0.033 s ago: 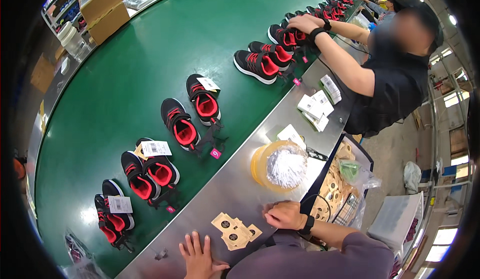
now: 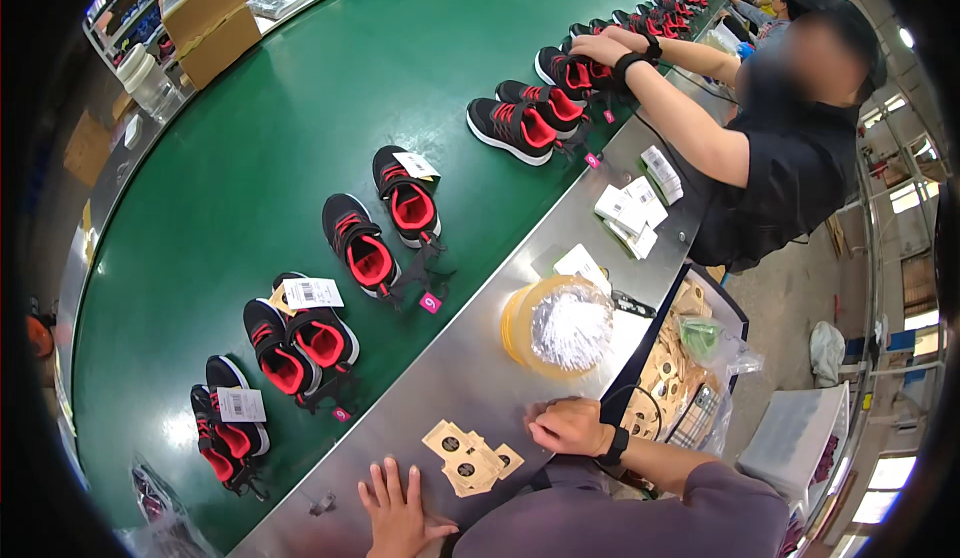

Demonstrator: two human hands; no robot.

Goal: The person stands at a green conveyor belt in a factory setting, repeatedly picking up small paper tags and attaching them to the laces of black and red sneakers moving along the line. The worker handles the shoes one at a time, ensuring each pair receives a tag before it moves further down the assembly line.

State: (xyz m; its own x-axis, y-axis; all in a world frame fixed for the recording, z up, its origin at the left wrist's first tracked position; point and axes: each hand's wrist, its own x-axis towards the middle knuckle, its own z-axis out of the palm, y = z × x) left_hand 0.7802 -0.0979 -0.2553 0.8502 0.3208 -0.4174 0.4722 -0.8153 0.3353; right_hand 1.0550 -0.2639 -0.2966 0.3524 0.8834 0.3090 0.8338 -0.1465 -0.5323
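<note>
My left hand (image 2: 400, 511) lies flat on the metal ledge, fingers spread, holding nothing. Beside it is a small overlapping pile of tan card tags (image 2: 470, 458) with round dark prints. My right hand (image 2: 568, 427) rests at the ledge's near edge on the other side of the tags, fingers curled in and nothing showing in them. Just beyond that hand stands a yellowish round tub (image 2: 520, 330) full of thin white strands (image 2: 572, 328). On the green surface, black shoes with red linings stand in pairs; the nearest pair (image 2: 228, 426) carries a white tag (image 2: 241, 405).
A co-worker (image 2: 770, 158) at the right handles shoes farther up the green conveyor (image 2: 220, 188). White tag stacks (image 2: 630, 210) lie on the ledge. By my right arm, a bin (image 2: 735, 308) holds more tan tags and a phone (image 2: 692, 416). Cardboard boxes (image 2: 205, 23) stand along the far side.
</note>
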